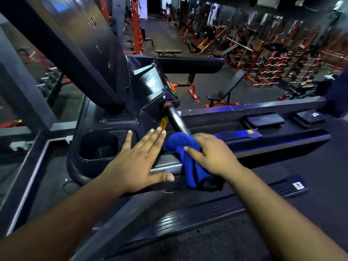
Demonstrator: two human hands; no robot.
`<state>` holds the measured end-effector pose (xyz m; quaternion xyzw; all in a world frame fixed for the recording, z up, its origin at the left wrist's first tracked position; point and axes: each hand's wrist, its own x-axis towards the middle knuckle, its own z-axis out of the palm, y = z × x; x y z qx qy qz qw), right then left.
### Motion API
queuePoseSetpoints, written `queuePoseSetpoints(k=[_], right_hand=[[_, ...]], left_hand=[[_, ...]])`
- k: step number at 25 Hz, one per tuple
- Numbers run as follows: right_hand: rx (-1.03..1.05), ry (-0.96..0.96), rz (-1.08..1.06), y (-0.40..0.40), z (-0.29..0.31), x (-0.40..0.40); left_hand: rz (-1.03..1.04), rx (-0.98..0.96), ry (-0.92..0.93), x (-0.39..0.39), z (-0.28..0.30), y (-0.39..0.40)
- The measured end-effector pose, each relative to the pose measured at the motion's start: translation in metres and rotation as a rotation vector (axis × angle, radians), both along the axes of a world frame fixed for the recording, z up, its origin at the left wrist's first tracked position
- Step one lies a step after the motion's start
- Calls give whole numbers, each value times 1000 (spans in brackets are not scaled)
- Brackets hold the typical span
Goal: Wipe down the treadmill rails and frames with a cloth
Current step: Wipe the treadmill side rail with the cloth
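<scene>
A blue cloth [185, 157] is draped over the treadmill's grey side rail [165, 163], just below the black handlebar [178, 121]. My right hand [212, 154] presses down on the cloth and grips it against the rail. My left hand [139, 161] lies flat with fingers spread on the rail and console base, just left of the cloth. The treadmill console [150, 83] with its dark screen rises behind the hands.
A cup holder [98, 146] is sunk into the console base at left. A thick upright post [62, 44] leans across the upper left. The treadmill deck and side step [207, 211] run below. Benches and red racks fill the gym floor beyond.
</scene>
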<state>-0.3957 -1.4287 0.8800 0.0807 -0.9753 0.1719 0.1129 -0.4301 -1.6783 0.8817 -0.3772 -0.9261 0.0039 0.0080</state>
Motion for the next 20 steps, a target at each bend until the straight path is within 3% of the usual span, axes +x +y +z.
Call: queuePoseSetpoints(k=[4, 5, 8, 10, 15, 18, 20], right_hand=[[-189, 344, -396, -1, 7, -13], [-126, 310, -432, -10, 12, -14], [135, -305, -305, -27, 18, -14], [177, -512, -274, -28, 13, -17], [-16, -538, -234, -48, 22, -83], [79, -424, -214, -58, 20, -107], [144, -452, -171, -47, 19, -93]], left_hand=[[8, 15, -30, -8, 7, 0], [16, 7, -7, -12, 9, -5], [55, -45, 16, -27, 11, -28], [83, -22, -58, -35, 9, -40], [-1, 38, -154, -39, 6, -42], [4, 63, -167, -42, 5, -44], [-9, 65, -159, -42, 5, -45]])
